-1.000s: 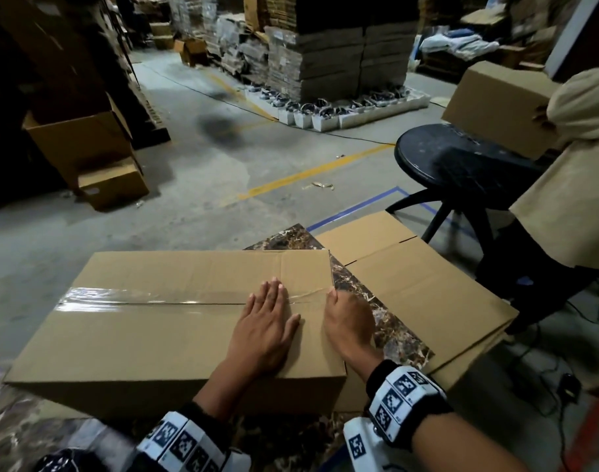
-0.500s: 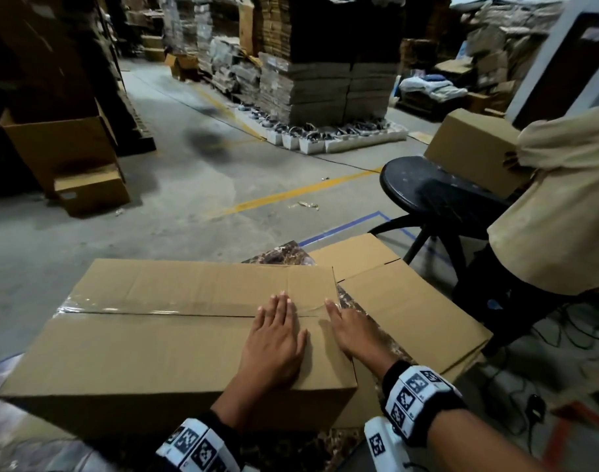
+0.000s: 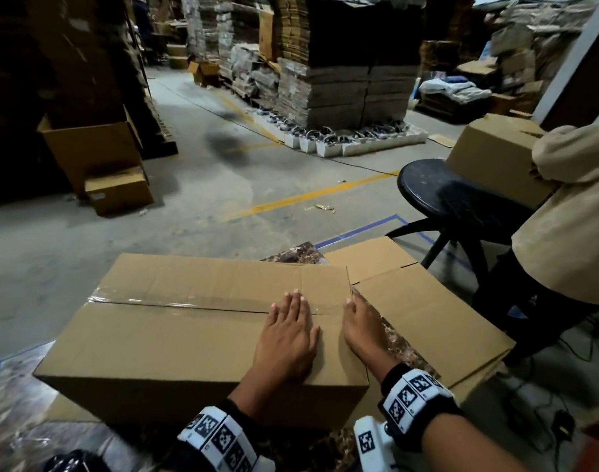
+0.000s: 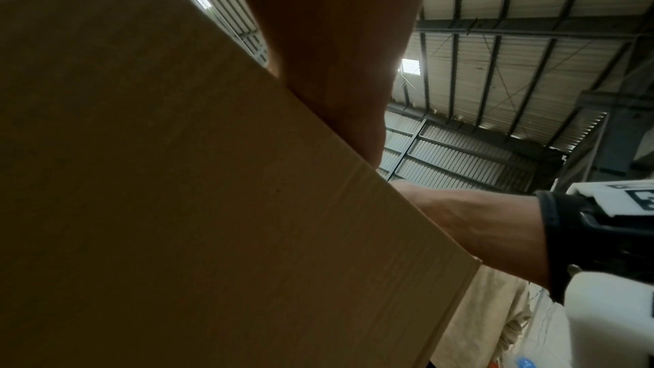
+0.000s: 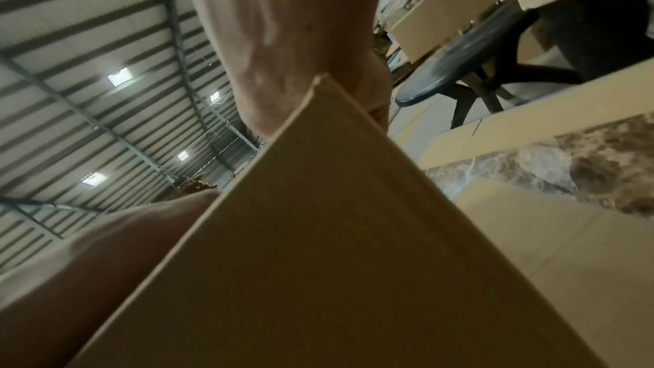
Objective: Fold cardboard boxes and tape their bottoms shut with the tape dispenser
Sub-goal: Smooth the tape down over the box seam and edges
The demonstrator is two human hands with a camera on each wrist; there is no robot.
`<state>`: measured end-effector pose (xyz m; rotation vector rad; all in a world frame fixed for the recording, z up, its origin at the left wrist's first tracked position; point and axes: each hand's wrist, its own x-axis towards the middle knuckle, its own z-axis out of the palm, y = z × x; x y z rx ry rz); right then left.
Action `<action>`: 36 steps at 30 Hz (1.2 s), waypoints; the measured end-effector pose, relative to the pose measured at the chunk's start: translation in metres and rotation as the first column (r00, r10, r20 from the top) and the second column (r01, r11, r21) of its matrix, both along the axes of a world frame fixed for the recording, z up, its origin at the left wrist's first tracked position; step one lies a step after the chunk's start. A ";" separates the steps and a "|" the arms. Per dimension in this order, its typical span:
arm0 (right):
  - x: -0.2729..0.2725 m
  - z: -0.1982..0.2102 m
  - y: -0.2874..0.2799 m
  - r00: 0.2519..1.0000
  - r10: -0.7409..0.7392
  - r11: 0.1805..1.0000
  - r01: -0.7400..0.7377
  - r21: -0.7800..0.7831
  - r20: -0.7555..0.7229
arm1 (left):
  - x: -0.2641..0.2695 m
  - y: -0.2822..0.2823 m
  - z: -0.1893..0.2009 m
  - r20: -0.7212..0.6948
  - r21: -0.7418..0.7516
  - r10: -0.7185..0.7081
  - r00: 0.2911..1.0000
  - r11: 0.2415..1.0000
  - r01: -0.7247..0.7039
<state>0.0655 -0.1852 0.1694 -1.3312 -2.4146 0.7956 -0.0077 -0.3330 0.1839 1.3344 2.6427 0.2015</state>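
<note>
A folded brown cardboard box (image 3: pixel 175 338) stands on the marbled table (image 3: pixel 15 386), a strip of clear tape (image 3: pixel 189 299) running along its top seam. My left hand (image 3: pixel 288 332) lies flat on the box top near the right end, fingers straight and reaching the tape. My right hand (image 3: pixel 357 321) rests against the box's right edge, its fingertips at the tape's end. The left wrist view shows the box side (image 4: pixel 177 206) under my palm (image 4: pixel 336 38). In the right wrist view, the box corner (image 5: pixel 318 234) meets my right palm (image 5: pixel 290 24). No tape dispenser is in view.
A flat unfolded carton (image 3: pixel 427 321) lies on the table just right of the box. Behind it stands a black stool (image 3: pixel 461 199), and a person in beige (image 3: pixel 570 233) holds another box (image 3: pixel 492 158). Stacks of cardboard (image 3: pixel 342 80) and open boxes (image 3: pixel 93 155) stand around the concrete floor.
My right hand's fingers went from curled over the box's right end to lying straighter along its edge. The left hand stayed flat on top. My head tilted up.
</note>
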 end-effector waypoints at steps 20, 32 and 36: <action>0.000 0.021 0.034 0.945 0.315 0.948 -0.318 0.022 0.084 | 0.026 0.035 -0.006 0.032 0.028 0.260 0.965 0.965 -0.260; -0.015 0.006 0.048 0.933 0.339 0.940 -0.330 -0.086 0.124 | -0.001 0.018 -0.004 0.077 -0.022 0.379 0.922 0.925 -0.379; -0.018 0.007 0.052 0.911 0.392 0.919 -0.381 -0.099 0.128 | -0.029 -0.010 -0.004 0.064 -0.030 0.569 0.820 0.822 -0.568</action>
